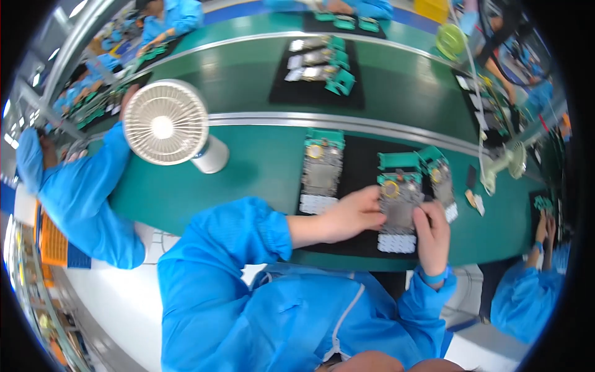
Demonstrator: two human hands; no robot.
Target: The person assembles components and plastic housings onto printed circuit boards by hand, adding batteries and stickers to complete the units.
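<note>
At frame centre my left hand and right hand pinch the circuit board; light, stiff, fragile; best gripped by its edges.

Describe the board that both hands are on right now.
The board is a flat grey rectangular assembly lying face up on the black mat. It has a gold ring near its top edge, a green part above that, and a white keypad-like block at its near end. The left hand touches its left edge and the right hand rests its fingers on its right side. Similar boards lie on either side.
</note>
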